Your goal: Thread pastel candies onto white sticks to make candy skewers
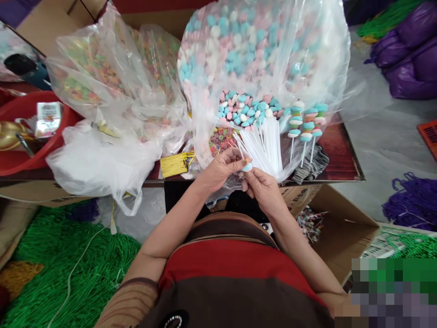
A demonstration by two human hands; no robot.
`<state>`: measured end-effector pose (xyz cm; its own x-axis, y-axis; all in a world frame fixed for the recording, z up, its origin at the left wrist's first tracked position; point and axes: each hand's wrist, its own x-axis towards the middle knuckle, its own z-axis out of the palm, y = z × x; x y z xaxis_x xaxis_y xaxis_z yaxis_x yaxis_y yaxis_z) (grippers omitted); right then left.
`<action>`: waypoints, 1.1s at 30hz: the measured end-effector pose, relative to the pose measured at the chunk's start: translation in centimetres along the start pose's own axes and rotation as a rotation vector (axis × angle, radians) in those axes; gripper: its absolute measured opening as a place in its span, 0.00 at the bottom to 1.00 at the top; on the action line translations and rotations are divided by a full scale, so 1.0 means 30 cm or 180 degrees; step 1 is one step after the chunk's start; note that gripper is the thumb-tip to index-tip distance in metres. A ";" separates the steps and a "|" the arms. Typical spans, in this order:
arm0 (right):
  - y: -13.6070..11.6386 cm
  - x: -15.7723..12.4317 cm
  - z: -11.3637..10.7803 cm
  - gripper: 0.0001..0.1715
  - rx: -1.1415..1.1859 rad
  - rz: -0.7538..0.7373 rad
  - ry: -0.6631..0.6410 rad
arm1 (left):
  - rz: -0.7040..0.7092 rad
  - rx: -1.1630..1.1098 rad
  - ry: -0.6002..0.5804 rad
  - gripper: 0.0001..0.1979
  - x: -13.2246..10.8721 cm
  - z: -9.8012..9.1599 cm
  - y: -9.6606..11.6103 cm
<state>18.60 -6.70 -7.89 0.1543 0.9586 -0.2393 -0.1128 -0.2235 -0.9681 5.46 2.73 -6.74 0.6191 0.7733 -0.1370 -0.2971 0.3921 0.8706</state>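
Note:
My left hand (221,167) pinches a thin white stick that points up and to the left. My right hand (261,187) pinches a small blue and white candy (247,167) at the stick's lower end. Both hands meet just in front of a fanned bunch of white sticks (264,145). Behind it a big clear bag (262,59) holds pink, blue and white candies. Three finished candy skewers (307,125) lean inside the bag at the right.
Clear bags of multicoloured ring candy (102,68) lie at the left on a dark red table (341,155). A red basin (23,132), gold twist ties (174,164) and a white plastic bag (99,164) are nearby. Cardboard boxes (341,237) and green bead strings (78,259) sit below.

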 end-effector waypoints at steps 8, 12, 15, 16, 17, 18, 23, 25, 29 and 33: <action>0.003 0.012 -0.053 0.24 0.0969 -0.0277 0.0541 | 0.1048 0.2690 0.0762 0.08 0.217 -0.060 0.104; 0.009 0.005 -0.065 0.24 0.1037 -0.0273 0.0563 | 0.1008 0.4299 0.0775 0.13 0.414 -0.063 0.112; 0.023 -0.003 -0.078 0.24 0.1080 -0.0262 0.0592 | 0.0673 0.5071 0.0567 0.20 0.496 -0.063 0.099; 0.028 -0.005 -0.084 0.24 0.1100 -0.0259 0.0616 | 0.0553 0.5268 0.0534 0.20 0.507 -0.064 0.096; 0.032 -0.007 -0.090 0.24 0.1121 -0.0256 0.0643 | 0.0469 0.5426 0.0522 0.21 0.510 -0.066 0.094; 0.035 -0.007 -0.094 0.24 0.1138 -0.0252 0.0666 | 0.0428 0.5550 0.0520 0.20 0.509 -0.067 0.093; 0.035 -0.001 -0.094 0.25 0.1127 -0.0226 0.0670 | 0.0355 0.6081 0.0476 0.19 0.481 -0.057 0.089; 0.029 0.002 -0.086 0.26 0.1093 -0.0216 0.0627 | 0.0248 0.6230 0.0470 0.20 0.485 -0.048 0.087; 0.021 0.002 -0.074 0.25 0.1038 -0.0238 0.0602 | 0.0067 0.6175 0.0492 0.19 0.512 -0.044 0.096; 0.021 -0.003 -0.078 0.26 0.1017 -0.0259 0.0678 | 0.0069 0.5927 0.0633 0.17 0.520 -0.077 0.127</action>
<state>20.82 -7.35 -8.67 0.3718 0.9053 -0.2052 -0.3865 -0.0500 -0.9209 12.31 17.43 -6.66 0.5031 0.8630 -0.0469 0.8532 -0.4873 0.1860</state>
